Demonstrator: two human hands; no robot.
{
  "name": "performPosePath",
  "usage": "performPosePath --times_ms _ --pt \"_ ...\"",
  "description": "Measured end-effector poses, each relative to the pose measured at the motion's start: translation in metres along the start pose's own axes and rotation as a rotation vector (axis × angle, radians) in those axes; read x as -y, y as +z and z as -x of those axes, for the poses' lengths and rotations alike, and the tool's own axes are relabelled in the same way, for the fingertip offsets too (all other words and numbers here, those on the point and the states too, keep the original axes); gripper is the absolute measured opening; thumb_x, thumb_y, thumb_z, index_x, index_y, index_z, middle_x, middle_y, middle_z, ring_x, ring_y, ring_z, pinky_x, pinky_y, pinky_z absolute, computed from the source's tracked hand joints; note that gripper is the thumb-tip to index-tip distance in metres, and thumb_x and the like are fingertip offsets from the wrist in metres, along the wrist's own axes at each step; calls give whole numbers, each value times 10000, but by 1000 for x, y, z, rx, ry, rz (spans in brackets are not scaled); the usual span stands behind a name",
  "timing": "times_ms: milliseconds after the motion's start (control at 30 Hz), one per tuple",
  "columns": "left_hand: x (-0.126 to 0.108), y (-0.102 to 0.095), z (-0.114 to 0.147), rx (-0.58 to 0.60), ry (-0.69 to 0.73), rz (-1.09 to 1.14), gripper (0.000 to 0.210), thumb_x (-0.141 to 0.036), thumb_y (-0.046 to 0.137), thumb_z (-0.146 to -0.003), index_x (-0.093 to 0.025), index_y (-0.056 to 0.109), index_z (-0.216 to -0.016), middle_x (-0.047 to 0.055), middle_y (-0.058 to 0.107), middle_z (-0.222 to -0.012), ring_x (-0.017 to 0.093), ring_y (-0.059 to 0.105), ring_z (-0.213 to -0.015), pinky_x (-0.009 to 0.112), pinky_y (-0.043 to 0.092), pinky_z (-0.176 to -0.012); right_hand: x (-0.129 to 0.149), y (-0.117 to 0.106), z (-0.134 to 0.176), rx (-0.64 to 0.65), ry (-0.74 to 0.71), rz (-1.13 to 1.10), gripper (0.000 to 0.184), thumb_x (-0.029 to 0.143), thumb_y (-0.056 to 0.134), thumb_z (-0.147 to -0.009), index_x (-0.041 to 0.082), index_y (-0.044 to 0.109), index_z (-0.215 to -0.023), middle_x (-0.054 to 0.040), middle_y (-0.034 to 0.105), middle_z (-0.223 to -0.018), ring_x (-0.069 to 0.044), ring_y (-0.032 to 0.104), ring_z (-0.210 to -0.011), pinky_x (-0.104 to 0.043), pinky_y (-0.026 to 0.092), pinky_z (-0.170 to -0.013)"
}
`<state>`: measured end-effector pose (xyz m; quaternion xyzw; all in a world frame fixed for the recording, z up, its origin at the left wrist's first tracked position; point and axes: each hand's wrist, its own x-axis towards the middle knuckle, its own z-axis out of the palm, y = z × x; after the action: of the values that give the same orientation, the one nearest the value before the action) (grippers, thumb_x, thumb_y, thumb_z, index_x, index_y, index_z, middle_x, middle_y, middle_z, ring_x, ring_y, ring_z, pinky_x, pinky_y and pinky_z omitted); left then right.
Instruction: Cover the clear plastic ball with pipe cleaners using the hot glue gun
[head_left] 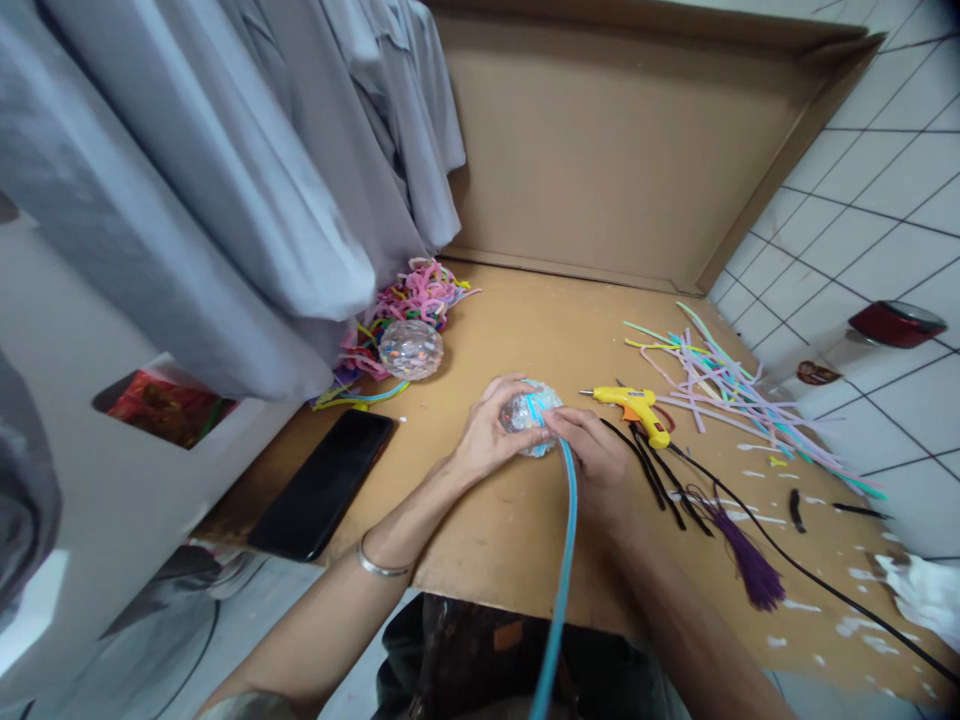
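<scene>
My left hand (491,425) is wrapped round a clear faceted ball (520,411) just above the table's front part. Against the ball's right side, my right hand (592,450) pinches a blue fuzzy strip, which looks like a pipe cleaner (568,520). Its long tail hangs down past the table edge toward me. Bits of the same blue show on the ball's near face. The fingers hide part of the ball. Just right of my right hand lies a yellow glue gun (637,408) with its nozzle pointing left.
Another clear ball (411,349) rests by a tangled pile of coloured pipe cleaners (427,295). A black phone (326,485) lies at left. Straight lilac and mint pipe cleaners (705,375), a purple tassel (746,560) and a black cord (795,550) are at right. Grey shirts (300,150) hang at upper left.
</scene>
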<state>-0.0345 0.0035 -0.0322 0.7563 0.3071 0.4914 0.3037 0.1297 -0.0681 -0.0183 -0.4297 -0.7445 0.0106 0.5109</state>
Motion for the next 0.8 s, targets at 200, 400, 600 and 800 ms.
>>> performPosePath --times_ms 200,400,600,800 --pt "3 1 1 3 3 16 508 -501 813 -747 -215 658 -1137 135 636 -1285 300 598 -1229 446 522 -987 -11 10 2 -124 -151 34 335 141 543 -957 302 667 -1223 -46 721 -1044 -186 700 -966 -327 597 -810" --pt "5 1 1 -8 38 42 482 -475 811 -759 -225 656 -1141 128 644 -1260 299 589 -1239 469 503 -1017 -4 1 -1 -14 -124 37 379 140 553 -954 306 645 -1282 -53 725 -1083 -195 694 -990 -339 594 -837" --pt "6 1 1 -7 41 41 488 -449 830 -745 -216 656 -1137 143 628 -1276 301 590 -1237 484 497 -1024 -14 15 0 -151 -179 48 310 177 562 -959 313 675 -1214 -38 732 -1019 -187 695 -915 -341 591 -792" --pt "8 1 2 2 71 37 478 -459 810 -767 -214 656 -1147 153 597 -1313 299 583 -1248 488 485 -1041 0 2 -6 -1 -85 52 240 203 523 -983 274 671 -1159 -60 712 -1024 -195 681 -957 -356 587 -813"
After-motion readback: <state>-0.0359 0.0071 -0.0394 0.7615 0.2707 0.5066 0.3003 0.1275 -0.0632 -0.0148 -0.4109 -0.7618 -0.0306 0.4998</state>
